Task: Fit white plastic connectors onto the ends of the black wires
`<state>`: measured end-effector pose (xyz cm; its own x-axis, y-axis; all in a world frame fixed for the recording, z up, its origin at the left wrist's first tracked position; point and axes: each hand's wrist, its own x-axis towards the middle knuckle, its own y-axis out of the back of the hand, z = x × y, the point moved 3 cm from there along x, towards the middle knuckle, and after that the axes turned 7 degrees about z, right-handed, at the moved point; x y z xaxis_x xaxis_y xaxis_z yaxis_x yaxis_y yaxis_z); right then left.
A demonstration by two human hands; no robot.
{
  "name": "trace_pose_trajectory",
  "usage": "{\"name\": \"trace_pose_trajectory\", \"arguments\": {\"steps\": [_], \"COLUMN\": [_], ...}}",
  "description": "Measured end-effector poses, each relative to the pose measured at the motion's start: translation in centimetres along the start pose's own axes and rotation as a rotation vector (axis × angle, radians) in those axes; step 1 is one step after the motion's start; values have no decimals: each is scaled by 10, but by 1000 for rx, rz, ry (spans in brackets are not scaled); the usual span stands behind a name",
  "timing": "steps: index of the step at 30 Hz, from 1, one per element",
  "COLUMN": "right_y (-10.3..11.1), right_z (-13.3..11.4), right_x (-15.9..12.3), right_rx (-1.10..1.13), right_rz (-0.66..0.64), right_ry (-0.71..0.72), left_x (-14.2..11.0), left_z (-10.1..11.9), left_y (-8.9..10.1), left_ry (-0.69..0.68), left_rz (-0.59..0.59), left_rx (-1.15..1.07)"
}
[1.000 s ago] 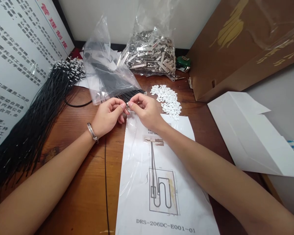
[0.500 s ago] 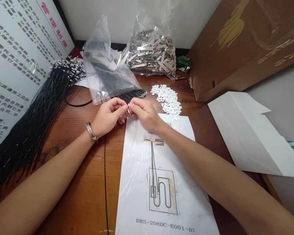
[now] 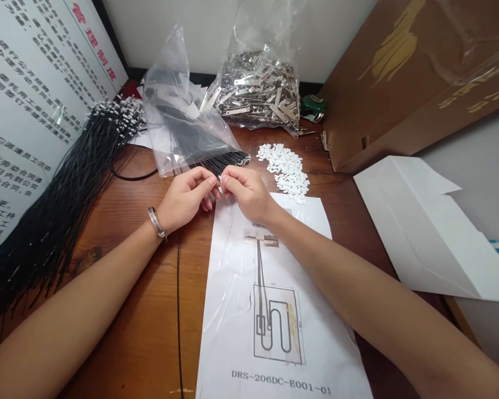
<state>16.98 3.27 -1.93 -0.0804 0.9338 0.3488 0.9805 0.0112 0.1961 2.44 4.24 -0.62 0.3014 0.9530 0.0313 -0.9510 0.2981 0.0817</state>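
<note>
My left hand (image 3: 186, 197) is closed in a pinch, thumb against the index finger. A thin black cable (image 3: 179, 288) runs from beneath this hand down to the bottom edge of the view; its upper end is hidden in the fingers. Tip to tip with it, my right hand (image 3: 246, 191) pinches a tiny pale piece (image 3: 219, 179), mostly covered by the fingertips. Just beyond the hands, a bundle of black cables (image 3: 220, 162) with metallic ends sticks out of a clear plastic bag (image 3: 166, 122). To its right lies a pile of small white connector housings (image 3: 283, 169).
A printed drawing sheet (image 3: 233, 310) lies under my right forearm. Many black cables with white ends (image 3: 66, 188) hang at the left by a printed board (image 3: 20, 83). Behind stand a bag of metal strips (image 3: 258, 91) and, right, a brown box (image 3: 382, 111) and white carton (image 3: 419, 221).
Both hands stay together in nearly the same place, with only slight finger movement. The whole view has shifted by a few pixels.
</note>
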Motion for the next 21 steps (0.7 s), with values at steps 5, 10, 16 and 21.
{"name": "trace_pose_trajectory", "arguments": {"steps": [5,10,16,21], "right_y": [0,-1,-1,0], "right_z": [-1,-1,-2,-3], "right_x": [0,0,-1,0], "right_rx": [-8,-16,-45,-53], "right_rz": [-23,-55,-81,-94], "right_ry": [33,31,18,38], "left_x": [0,0,1,1], "left_z": [0,0,-2,-2], "left_y": [1,2,3,3], "left_ry": [-5,-12,-29,-32], "left_rz": [-11,-35,-76,-84], "left_rx": [-15,-41,-58,-52]}}
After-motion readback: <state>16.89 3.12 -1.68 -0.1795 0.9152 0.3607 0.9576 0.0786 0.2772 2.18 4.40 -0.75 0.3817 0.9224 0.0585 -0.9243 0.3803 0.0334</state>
